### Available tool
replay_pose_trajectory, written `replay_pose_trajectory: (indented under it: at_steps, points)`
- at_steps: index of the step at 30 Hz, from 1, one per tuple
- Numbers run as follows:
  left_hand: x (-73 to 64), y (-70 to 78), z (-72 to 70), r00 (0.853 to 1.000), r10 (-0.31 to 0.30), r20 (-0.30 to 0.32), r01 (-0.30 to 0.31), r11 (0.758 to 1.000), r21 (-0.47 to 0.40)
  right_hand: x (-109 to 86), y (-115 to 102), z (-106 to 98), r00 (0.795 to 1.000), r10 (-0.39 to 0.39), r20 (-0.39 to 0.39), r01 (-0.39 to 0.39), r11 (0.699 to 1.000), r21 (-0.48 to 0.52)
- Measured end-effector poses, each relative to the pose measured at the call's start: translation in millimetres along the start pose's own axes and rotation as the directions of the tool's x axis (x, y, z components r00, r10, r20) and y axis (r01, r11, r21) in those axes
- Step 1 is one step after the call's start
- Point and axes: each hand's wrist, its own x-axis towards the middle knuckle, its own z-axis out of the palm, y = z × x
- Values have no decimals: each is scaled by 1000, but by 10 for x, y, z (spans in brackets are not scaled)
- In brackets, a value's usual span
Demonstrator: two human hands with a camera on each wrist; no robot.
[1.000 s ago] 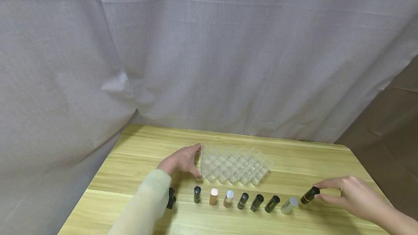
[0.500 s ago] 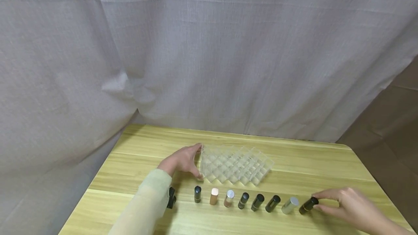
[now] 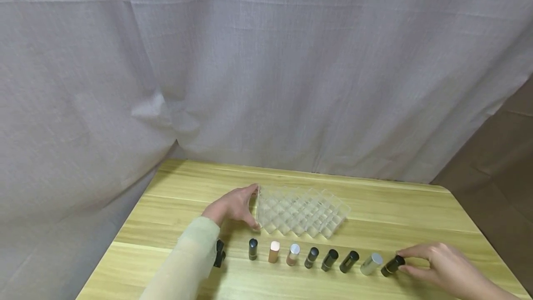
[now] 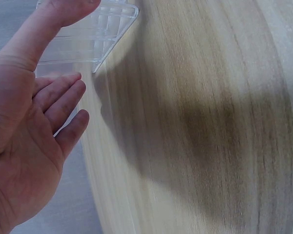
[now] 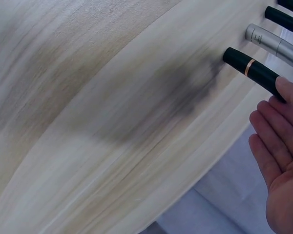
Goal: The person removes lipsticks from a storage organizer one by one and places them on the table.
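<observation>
My right hand [image 3: 443, 267] pinches the top of a black lipstick tube [image 3: 390, 268] between thumb and finger. A gold band circles this tube [image 5: 250, 67] in the right wrist view. It stands upright at the right end of a row, close beside a silver lipstick tube [image 3: 370, 265]. My left hand [image 3: 234, 205] spans the left end of a clear lipstick organizer [image 3: 300, 214], thumb at the front corner and a finger at the back one. In the left wrist view the other fingers [image 4: 63, 102] stretch loosely near the organizer's wall [image 4: 68, 48].
More tubes stand in the row: black ones [image 3: 349, 261], one with a silver cap [image 3: 294, 250] and an orange-brown one [image 3: 273, 252]. A small black object [image 3: 219, 253] lies partly behind the left sleeve [image 3: 187, 253]. Grey cloth [image 3: 291, 82] hangs behind the wooden table [image 3: 399, 207].
My right hand has lowered the black lipstick tube and brought it slightly left, upright beside the silver one. The left hand has stayed at the organizer.
</observation>
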Motion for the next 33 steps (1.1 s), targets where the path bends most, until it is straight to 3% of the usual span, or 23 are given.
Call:
replay_pose_trajectory:
  at_steps: [8, 13, 18, 25, 33]
  points:
    - [8, 17, -5, 1000, -5, 4, 5, 1000, 16, -2, 4, -36, 997, 27, 66, -26, 1000, -16]
    - [11, 29, -9, 1000, -8, 9, 8, 1000, 16, -14, 52, -23, 999, -14, 29, 15, 999, -44]
    - [24, 21, -10, 1000, -13, 18, 13, 1000, 18, 15, 72, -70, 1000, -3, 4, 4, 995, -101]
    - [10, 10, -28, 999, -13, 35, 13, 1000, 25, 87, 112, -148, 1000, -14, 22, 16, 990, -137]
    - [-84, -11, -68, 996, -66, 61, 67, 997, -27, 223, 104, -252, 999, 11, 38, -4, 983, -186]
